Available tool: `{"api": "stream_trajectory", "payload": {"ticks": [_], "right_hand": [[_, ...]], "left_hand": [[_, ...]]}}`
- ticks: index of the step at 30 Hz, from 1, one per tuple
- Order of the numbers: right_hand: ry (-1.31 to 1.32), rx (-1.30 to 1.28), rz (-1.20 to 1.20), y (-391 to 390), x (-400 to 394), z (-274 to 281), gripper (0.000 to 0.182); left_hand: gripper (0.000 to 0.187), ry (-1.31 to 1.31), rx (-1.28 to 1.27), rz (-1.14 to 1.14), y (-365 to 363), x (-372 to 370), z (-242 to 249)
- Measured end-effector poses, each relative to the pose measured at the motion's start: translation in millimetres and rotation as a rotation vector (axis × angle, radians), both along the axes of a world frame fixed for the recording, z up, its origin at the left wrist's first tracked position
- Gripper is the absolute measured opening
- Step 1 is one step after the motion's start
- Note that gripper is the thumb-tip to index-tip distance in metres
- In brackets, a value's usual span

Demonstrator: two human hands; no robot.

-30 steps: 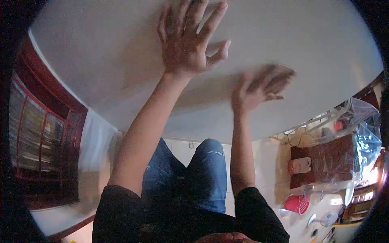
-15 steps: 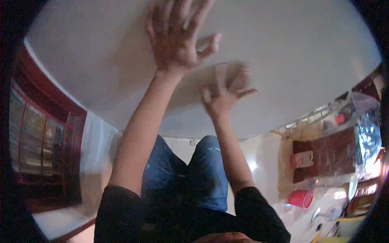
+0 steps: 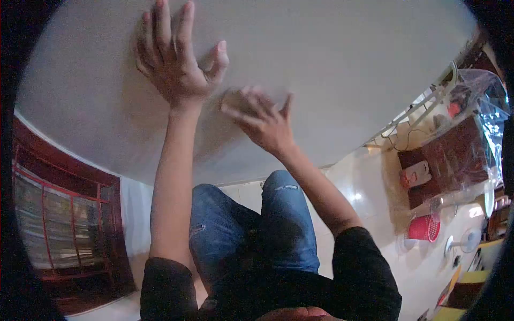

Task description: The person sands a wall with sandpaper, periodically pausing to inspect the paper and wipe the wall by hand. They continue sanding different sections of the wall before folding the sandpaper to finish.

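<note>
My left hand (image 3: 179,67) is raised over a broad pale surface (image 3: 342,59), fingers spread and thumb out to the right, with nothing in it. Lower and to the right is my right hand (image 3: 267,120), its fingers apart and slightly blurred, also holding nothing. Both hands seem to be against or close to the pale surface; contact cannot be made out for certain. Soft shadows lie beside them. Below the hands are my knees in blue jeans (image 3: 289,219).
A window with red bars and a dark red frame (image 3: 115,230) is at the left. On the right are a brown cabinet (image 3: 455,155), clear plastic sheeting (image 3: 495,128), a red basket (image 3: 424,228) and a white fan (image 3: 466,241).
Both hands have moved left in the view, and my right hand's fingers now point more to the upper left. The camera view has tilted, shifting the window and cabinet.
</note>
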State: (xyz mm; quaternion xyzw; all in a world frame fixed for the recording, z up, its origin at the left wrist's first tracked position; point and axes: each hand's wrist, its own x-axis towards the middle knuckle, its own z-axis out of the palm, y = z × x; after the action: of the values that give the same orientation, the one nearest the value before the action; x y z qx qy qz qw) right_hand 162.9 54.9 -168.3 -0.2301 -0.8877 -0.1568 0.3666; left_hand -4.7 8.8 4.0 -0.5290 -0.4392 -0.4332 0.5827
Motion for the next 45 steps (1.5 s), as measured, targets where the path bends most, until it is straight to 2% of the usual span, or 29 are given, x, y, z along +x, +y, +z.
{"api": "stream_trajectory", "payload": {"ticks": [1, 3, 4, 5, 7, 8, 10, 11, 13, 14, 15, 17, 19, 21, 24, 28, 34, 36, 45], "right_hand": [[-0.003, -0.006, -0.005, 0.7, 7.8, -6.3, 0.053], [-0.251, 0.273, -0.135, 2.6, 28.4, -10.7, 0.046], [-0.144, 0.192, -0.103, 0.6, 37.1, -9.8, 0.039], [-0.145, 0.194, -0.095, 1.1, 41.1, -10.2, 0.039], [0.11, 0.152, -0.037, -3.3, 42.2, -9.7, 0.023], [0.123, 0.149, -0.035, -5.9, 42.3, -10.0, 0.023], [0.248, 0.005, -0.025, -23.8, 40.6, 5.1, 0.008], [0.258, 0.003, -0.025, -34.2, 38.1, 4.5, 0.008], [0.739, -0.557, 0.108, -60.3, 28.3, 2.0, 0.005], [1.125, -0.999, 0.327, -76.9, 20.8, 7.5, 0.008], [1.126, -1.0, 0.333, -86.9, 24.4, 13.2, 0.008], [1.467, -1.31, 0.453, -106.8, 32.8, 19.8, 0.015], [1.477, -1.351, 0.47, -119.8, 43.2, 20.5, 0.021], [1.566, -1.416, 0.486, -127.7, 49.0, 22.3, 0.025], [1.541, -1.416, 0.468, -134.3, 54.7, 21.4, 0.027], [1.584, -1.402, 0.477, -141.2, 55.1, 30.0, 0.029], [1.493, -1.444, 0.39, -145.5, 60.1, 28.6, 0.025], [1.51, -1.435, 0.406, -147.1, 57.9, 31.0, 0.025], [1.552, -1.473, 0.429, -154.7, 61.6, 38.8, 0.023]], "left_hand": [[0.066, -0.006, -0.008, 0.02, -2.6, 1.9, -1.7], [0.066, 0.003, -0.008, 0.001, -3.6, 1.8, -1.3], [0.066, 0.017, 0.001, -0.01, -2.7, 1.7, 0.3], [0.066, 0.016, 0.003, -0.002, -3.6, 2.4, 0.5], [0.066, -0.002, -0.017, 0.0, -6.3, 3.6, -1.2], [0.066, 0.011, -0.019, 0.003, -5.2, 2.8, -3.5], [0.07, -0.09, -0.051, 0.03, -3.8, -0.1, -15.8], [0.07, -0.08, -0.053, 0.03, -6.0, 1.3, -26.4], [0.069, -0.158, -0.197, 0.096, -20.0, 9.3, -52.2], [0.065, -0.226, -0.289, 0.061, -33.0, 18.6, -65.7], [0.062, -0.292, -0.381, 0.025, -47.7, 31.5, -78.5], [0.051, -0.42, -0.553, -0.163, -80.8, 54.6, -100.1], [0.046, -0.802, -0.734, -0.6, -105.1, 77.2, -129.1], [0.043, -1.258, -0.761, -0.902, -126.0, 106.0, -133.4], [0.039, -1.423, -0.818, -0.975, -143.5, 125.3, -141.8], [0.037, -1.434, -0.825, -1.001, -151.8, 128.3, -131.2], [0.055, -1.532, -0.883, -1.037, -160.9, 130.2, -115.1], [0.063, -1.638, -0.801, -1.09, -163.0, 133.1, -109.3], [0.069, -1.673, -0.751, -1.23, -170.8, 133.4, -104.6]]}}
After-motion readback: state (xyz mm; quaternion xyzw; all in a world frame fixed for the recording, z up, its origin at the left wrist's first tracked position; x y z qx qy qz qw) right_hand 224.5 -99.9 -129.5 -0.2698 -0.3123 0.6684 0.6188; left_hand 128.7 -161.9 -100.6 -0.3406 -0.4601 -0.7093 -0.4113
